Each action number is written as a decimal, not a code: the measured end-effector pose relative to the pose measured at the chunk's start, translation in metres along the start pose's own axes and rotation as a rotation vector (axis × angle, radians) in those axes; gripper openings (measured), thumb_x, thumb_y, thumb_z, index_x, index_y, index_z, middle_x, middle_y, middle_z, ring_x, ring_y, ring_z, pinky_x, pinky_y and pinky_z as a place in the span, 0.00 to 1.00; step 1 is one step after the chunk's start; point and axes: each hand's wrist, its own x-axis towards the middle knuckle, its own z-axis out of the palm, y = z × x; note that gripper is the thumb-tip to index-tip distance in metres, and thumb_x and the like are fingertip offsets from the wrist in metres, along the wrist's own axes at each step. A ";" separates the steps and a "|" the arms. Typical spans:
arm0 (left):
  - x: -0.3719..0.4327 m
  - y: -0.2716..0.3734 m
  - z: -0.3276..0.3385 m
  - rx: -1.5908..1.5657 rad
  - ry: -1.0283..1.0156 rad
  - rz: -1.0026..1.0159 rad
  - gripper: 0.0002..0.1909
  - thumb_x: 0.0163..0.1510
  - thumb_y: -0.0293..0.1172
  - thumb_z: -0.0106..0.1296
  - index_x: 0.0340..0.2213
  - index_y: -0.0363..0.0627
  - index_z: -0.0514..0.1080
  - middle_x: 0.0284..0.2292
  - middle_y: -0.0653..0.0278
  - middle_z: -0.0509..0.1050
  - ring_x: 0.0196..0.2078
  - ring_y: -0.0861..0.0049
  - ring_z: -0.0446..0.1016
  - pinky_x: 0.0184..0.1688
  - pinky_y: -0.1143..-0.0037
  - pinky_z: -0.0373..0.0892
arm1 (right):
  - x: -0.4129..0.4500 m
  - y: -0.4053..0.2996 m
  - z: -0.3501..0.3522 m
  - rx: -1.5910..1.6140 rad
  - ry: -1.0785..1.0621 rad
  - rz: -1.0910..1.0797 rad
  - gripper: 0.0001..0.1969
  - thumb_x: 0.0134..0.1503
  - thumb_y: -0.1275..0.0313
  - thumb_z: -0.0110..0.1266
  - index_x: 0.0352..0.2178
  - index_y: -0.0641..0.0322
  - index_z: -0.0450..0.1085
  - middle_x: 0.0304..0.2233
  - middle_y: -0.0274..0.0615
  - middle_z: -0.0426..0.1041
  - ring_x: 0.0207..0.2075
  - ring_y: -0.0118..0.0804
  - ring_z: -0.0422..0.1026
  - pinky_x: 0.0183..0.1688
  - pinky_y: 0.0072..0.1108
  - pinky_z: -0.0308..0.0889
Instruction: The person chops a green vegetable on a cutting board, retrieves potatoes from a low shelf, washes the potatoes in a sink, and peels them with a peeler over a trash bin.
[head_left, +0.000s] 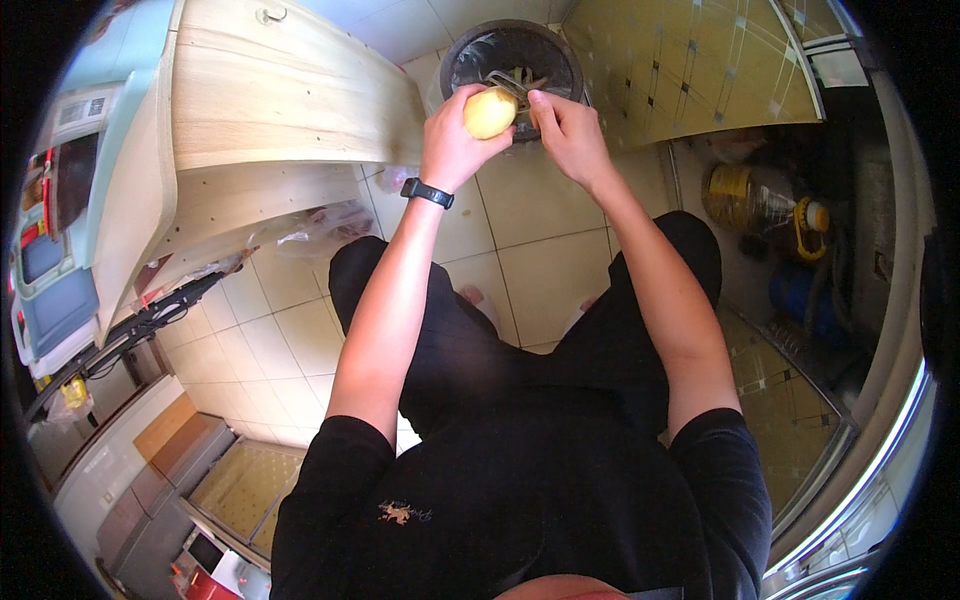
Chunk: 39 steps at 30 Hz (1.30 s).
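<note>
My left hand (456, 142), with a black band on its wrist, grips a peeled, pale yellow potato (490, 113) over the near part of a dark round bin (576, 56). Just right of the potato, my right hand (571, 139) is closed on a metal peeler (508, 81), whose head lies close to the potato's upper right side. The fingers partly hide the peeler's handle. Inside the bin, a dark plastic liner (469, 61) holds some peelings (534, 79).
A pale wooden cabinet (300, 90) stands at the left. At the right, an open cupboard with a patterned door (697, 60) holds a large plastic oil bottle (761, 202). Plastic bags (330, 225) lie low at the left, by the tiled floor (547, 195).
</note>
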 end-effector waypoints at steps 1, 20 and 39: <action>0.000 -0.001 0.002 0.014 0.005 -0.014 0.24 0.30 0.34 0.61 0.33 0.42 0.66 0.30 0.57 0.72 0.33 0.64 0.72 0.37 0.72 0.68 | -0.001 0.000 0.000 0.000 -0.002 0.002 0.19 0.55 0.60 0.40 0.21 0.66 0.67 0.16 0.52 0.66 0.18 0.49 0.64 0.23 0.29 0.60; -0.004 -0.022 0.008 0.029 0.097 -0.014 0.27 0.30 0.35 0.63 0.35 0.44 0.67 0.30 0.57 0.73 0.33 0.68 0.73 0.36 0.74 0.68 | 0.007 0.039 0.023 -0.541 0.002 0.121 0.18 0.55 0.58 0.37 0.25 0.59 0.69 0.21 0.52 0.71 0.24 0.54 0.70 0.27 0.39 0.63; -0.001 -0.023 0.014 0.140 0.086 -0.133 0.28 0.30 0.38 0.62 0.35 0.40 0.67 0.30 0.54 0.73 0.33 0.64 0.72 0.36 0.71 0.68 | 0.000 0.018 0.032 -0.273 0.042 -0.036 0.17 0.55 0.61 0.38 0.23 0.61 0.67 0.19 0.55 0.68 0.23 0.58 0.67 0.26 0.41 0.62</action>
